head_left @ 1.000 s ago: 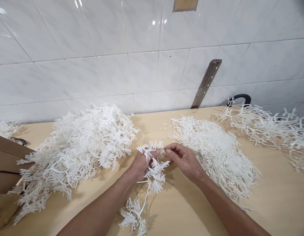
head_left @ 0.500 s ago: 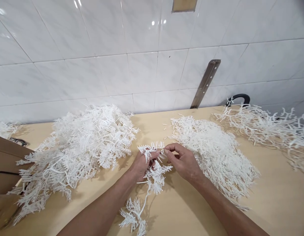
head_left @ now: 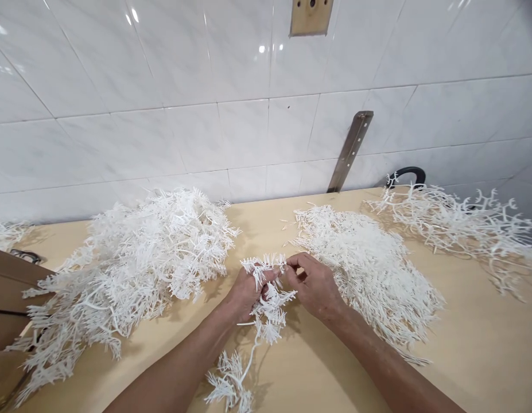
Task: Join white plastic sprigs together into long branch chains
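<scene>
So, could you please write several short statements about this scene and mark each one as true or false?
1. The left hand holds a white branched piece. True.
2. The right hand reaches into the big pile at the left. False: its fingers are at the upper end of the white branched piece.
3. The big pile is black. False: it is white.
4. The bare branched stems lie farther right than the pile of short pieces. True.
5. The metal strip lies between the two hands. False: it shows against the tiled wall, beyond the hands.
</scene>
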`<state>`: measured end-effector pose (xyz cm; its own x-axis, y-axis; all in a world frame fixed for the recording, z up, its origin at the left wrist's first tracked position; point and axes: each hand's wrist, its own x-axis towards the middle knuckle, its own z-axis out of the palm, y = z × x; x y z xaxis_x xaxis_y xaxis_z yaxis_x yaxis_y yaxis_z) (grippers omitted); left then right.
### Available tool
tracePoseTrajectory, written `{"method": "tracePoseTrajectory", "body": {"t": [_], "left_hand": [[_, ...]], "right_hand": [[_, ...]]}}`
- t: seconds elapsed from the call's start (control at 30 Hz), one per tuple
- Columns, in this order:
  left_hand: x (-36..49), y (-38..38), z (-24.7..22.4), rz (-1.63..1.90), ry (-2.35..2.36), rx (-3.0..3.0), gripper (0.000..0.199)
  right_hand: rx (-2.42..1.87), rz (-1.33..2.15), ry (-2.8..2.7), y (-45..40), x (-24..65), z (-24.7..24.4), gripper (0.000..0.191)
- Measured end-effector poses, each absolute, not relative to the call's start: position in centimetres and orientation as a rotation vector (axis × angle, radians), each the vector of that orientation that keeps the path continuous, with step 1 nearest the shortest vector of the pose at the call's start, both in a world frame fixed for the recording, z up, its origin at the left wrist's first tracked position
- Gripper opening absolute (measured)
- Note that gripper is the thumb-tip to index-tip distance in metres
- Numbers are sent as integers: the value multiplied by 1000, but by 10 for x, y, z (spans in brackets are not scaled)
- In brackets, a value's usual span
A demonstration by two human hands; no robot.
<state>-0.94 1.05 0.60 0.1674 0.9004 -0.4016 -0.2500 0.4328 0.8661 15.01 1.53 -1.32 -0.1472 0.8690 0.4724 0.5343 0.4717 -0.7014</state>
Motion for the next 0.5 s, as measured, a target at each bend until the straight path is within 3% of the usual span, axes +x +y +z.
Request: {"method": "tracePoseTrajectory", "body": {"t": [0.23,0.5], "left_hand": [[-7,3,14,985,1090,772,40],[-12,12,4,933,1033,649,40]], "right_hand": [[-1434,271,-1758,29,159,-23,15],[-1234,921,-1476,25,164,-19,18]]}}
